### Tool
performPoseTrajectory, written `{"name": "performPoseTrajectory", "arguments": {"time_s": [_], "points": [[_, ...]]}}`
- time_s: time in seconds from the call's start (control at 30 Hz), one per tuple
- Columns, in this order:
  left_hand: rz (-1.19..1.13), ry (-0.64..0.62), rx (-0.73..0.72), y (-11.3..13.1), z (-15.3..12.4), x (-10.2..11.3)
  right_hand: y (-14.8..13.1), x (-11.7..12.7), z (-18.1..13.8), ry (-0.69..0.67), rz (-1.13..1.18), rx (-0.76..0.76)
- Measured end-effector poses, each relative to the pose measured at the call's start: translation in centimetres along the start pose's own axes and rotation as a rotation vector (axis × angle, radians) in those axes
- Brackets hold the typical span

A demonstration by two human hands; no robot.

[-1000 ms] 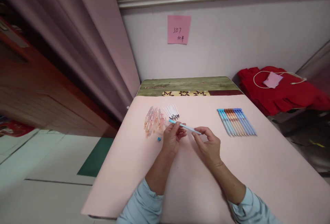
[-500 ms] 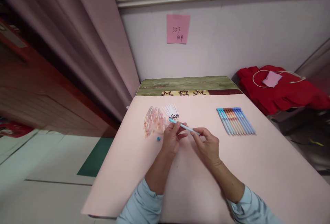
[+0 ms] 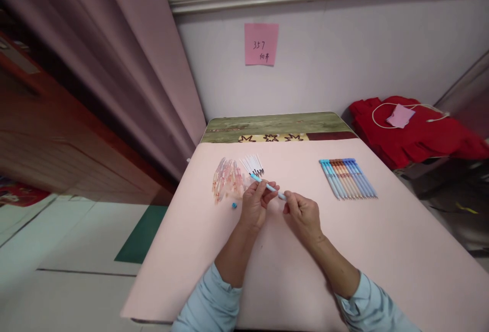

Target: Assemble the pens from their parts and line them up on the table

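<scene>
A light blue pen [image 3: 271,188] slants between my two hands above the table. My left hand [image 3: 256,200] is closed around its middle, and the brighter blue end points up to the left. At the lower right end, my right hand [image 3: 305,212] pinches the tip, which its fingers hide. Close to my left hand lie a small blue piece [image 3: 234,205], a pile of clear pinkish pen barrels [image 3: 226,179] and a bunch of white refills [image 3: 251,163] with dark ends. Further right, a neat row of pens [image 3: 347,179] runs from light blue through brown to darker blue.
A pink sheet [image 3: 382,260] covers most of the table, whose green patterned top [image 3: 275,122] shows at the back. Behind it is a wall with a pink note [image 3: 261,44]. A curtain [image 3: 153,57] hangs left; red cloth [image 3: 416,138] lies right.
My right hand's fingers have curled in more tightly at the pen's lower end. My left hand keeps its hold, and the view has shifted slightly.
</scene>
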State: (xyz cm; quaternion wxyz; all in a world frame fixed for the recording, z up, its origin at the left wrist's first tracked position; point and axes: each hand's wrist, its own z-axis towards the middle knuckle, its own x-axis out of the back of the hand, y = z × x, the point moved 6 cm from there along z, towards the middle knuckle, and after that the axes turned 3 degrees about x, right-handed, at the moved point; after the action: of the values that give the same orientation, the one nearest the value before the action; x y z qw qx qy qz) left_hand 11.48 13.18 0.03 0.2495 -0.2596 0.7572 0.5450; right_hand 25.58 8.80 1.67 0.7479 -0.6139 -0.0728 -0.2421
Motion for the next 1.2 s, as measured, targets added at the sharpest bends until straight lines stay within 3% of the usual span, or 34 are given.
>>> {"name": "performPoseTrajectory", "arguments": {"time_s": [0.27,0.6,0.87,1.2], "points": [[-0.019,0.049,-0.007,0.3,0.5,0.6,-0.2,0.3,-0.1,0.064,0.006,0.005],[0.067,0.041,-0.006,-0.1,0.4,0.8,0.5,-0.5,-0.3,-0.105,0.040,-0.029],[0.197,0.049,-0.058,-0.1,0.5,1.0,-0.3,0.2,-0.2,0.029,-0.086,0.016],[0.265,-0.016,-0.069,0.2,0.1,0.5,1.1,-1.4,-0.4,-0.193,0.237,-0.117]]}}
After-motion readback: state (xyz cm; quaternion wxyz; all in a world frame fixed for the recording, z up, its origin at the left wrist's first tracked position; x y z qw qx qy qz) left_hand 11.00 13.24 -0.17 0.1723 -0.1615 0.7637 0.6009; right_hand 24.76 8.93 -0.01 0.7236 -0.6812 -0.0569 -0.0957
